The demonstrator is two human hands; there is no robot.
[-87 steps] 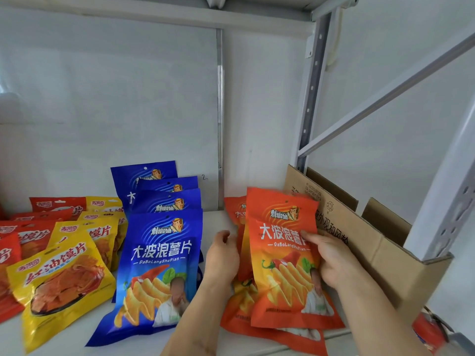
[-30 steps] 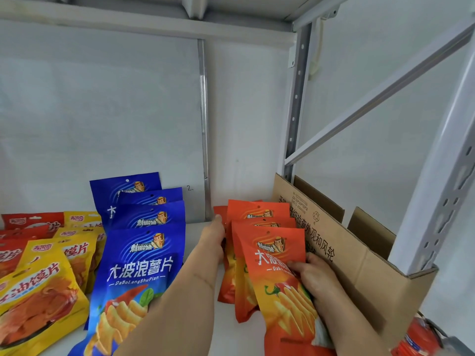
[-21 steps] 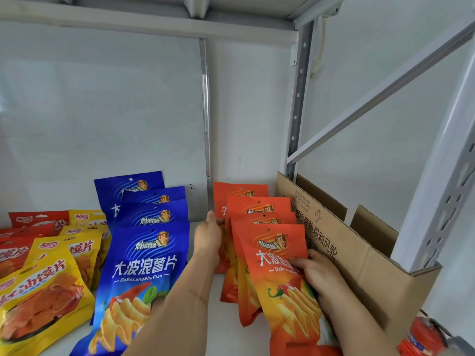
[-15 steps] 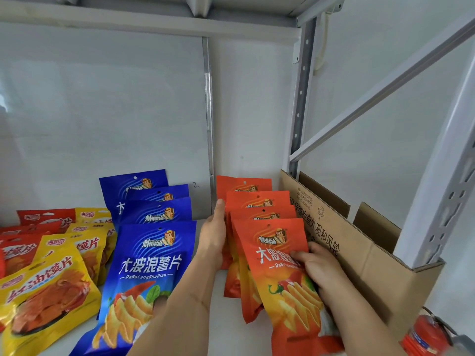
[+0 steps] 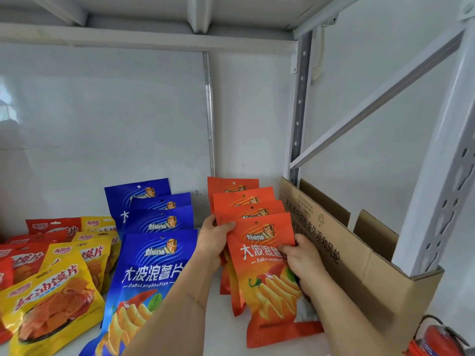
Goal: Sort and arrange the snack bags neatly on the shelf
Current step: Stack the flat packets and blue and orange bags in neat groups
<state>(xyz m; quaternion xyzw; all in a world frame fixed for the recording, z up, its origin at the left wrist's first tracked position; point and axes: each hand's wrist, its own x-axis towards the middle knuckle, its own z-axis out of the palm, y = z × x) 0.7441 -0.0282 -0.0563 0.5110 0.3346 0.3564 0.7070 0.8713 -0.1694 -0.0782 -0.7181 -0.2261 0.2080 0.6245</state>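
Several orange chip bags stand in an overlapping row on the white shelf (image 5: 221, 327), running back toward the wall. The front orange bag (image 5: 267, 281) leans toward me. My left hand (image 5: 214, 241) grips the row's left edge, thumb on the front bag's top corner. My right hand (image 5: 299, 255) holds the front bag's right edge, fingers over its print. To the left is a matching row of blue chip bags (image 5: 154, 263). Further left lie yellow bags (image 5: 48, 301) and red bags (image 5: 23, 255).
An open cardboard box (image 5: 359, 268) stands against the orange row's right side, by the white shelf upright (image 5: 437, 191). A red fire extinguisher (image 5: 437, 340) shows at the bottom right. The white back wall is just behind the rows.
The orange bags have been spread from a held pile into an upright overlapping row pushed back to the wall. My left hand slid forward from the rear bags to the front bag's top corner.
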